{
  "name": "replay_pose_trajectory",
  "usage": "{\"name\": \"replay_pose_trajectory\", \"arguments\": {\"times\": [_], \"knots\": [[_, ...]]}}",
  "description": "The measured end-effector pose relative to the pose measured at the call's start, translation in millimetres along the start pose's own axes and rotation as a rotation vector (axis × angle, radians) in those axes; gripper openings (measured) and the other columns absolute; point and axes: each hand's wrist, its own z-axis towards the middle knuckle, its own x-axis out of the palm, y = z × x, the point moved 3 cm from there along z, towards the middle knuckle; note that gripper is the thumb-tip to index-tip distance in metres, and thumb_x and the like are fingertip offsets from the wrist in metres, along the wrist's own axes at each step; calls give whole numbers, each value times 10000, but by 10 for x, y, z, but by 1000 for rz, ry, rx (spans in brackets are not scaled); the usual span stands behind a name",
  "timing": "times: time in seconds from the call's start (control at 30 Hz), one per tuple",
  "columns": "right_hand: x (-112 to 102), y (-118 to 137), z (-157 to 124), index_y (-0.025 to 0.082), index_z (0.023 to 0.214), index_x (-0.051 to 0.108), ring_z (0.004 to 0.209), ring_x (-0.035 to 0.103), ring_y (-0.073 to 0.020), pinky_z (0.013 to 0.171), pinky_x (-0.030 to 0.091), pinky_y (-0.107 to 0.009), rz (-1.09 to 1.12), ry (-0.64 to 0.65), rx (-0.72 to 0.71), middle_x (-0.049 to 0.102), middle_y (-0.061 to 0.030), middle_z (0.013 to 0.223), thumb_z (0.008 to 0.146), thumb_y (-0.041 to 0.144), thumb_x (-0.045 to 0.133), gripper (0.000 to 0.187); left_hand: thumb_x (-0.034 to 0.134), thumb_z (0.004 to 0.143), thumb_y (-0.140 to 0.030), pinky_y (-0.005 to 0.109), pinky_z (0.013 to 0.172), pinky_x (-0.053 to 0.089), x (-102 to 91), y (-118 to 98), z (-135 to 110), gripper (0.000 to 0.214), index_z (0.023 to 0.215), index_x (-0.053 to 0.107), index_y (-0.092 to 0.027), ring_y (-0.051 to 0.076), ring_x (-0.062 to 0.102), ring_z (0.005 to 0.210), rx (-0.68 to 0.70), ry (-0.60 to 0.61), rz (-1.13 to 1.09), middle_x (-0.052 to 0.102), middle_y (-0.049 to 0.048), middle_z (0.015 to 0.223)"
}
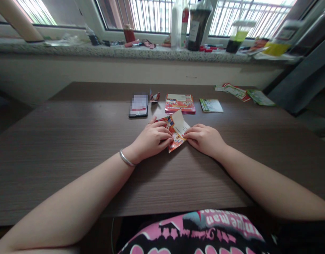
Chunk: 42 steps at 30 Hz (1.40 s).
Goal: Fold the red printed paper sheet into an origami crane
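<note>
A red-and-orange printed sheet of paper (177, 137) lies at the middle of the table, tilted, with a pale flap folded over and raised at its top. My left hand (153, 138), wearing a silver bangle on the wrist, has its fingers closed on the sheet's left part. On the other side, my right hand (205, 139) pinches the right edge of the same sheet, fingertips and thumb together. Just beyond the sheet is a stack of similar red printed papers (179, 103). Fingers partly hide the sheet's left side.
Behind my left hand lies a phone (138, 106), its screen blurred, beside a small folded red paper piece (154, 97). To the right are a green-and-white paper stack (211, 105) and loose printed packets (238, 92). Bottles and jars line the granite windowsill (157, 53).
</note>
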Motion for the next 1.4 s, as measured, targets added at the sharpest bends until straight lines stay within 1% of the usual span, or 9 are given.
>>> {"name": "replay_pose_trajectory", "arguments": {"times": [0.13,0.33,0.47,0.67,0.73,0.83,0.9,1.13,1.4], "knots": [[-17,0,5,247,944,734,882,624,-208,759,485,-345,15,4,34,736,-19,1000,896,284,534,209,477,932,-336,552,1138,186,37,-17,-4,257,963,718,-252,235,559,1149,8,16,47,724,20,997],[-27,6,25,237,961,723,945,617,-220,832,487,-367,63,-8,10,728,-33,1026,870,250,556,192,467,942,-345,570,1154,98,20,-75,-17,260,1042,701,-290,208,578,1109,46,44,55,698,15,1082],[-20,19,40,240,936,721,981,615,-212,871,481,-367,125,-9,-21,726,-29,1039,878,247,548,184,462,940,-309,564,1149,110,16,-131,-27,272,1115,669,-288,213,585,1112,59,86,66,668,30,1169],[-14,-7,38,225,918,720,970,626,-193,893,480,-355,196,-57,6,731,-32,1013,871,238,560,168,451,943,-300,522,1134,208,29,-158,-31,264,1107,655,-258,218,588,1133,79,117,62,649,24,1231],[-18,-13,34,231,918,722,967,629,-192,890,480,-354,210,-67,12,732,-30,1001,871,237,561,167,450,944,-292,499,1112,267,34,-161,-29,262,1097,656,-243,220,593,1127,88,118,82,650,30,1228],[-9,-16,31,235,915,720,962,632,-194,882,480,-355,217,-63,24,733,-32,993,864,227,566,162,463,937,-296,438,1015,401,48,-166,-25,271,1120,649,-221,231,600,1105,108,113,122,653,55,1219],[10,-21,34,231,914,718,960,632,-195,882,480,-357,223,-68,35,733,-35,989,860,221,566,161,462,937,-300,404,950,455,60,-169,-24,283,1137,643,-216,233,607,1088,125,113,131,650,65,1221],[112,-75,91,224,875,709,940,633,-205,877,480,-376,299,-106,118,731,-44,914,851,233,571,140,450,940,-281,375,932,502,49,-180,-24,286,1120,646,-177,212,631,1048,135,116,64,684,93,1123],[132,-138,74,211,808,703,909,609,-213,858,484,-382,339,-125,236,697,-57,906,845,280,595,133,424,956,-283,365,924,515,56,-214,-10,276,1095,625,-155,211,631,1039,104,126,32,681,108,1078]]}}
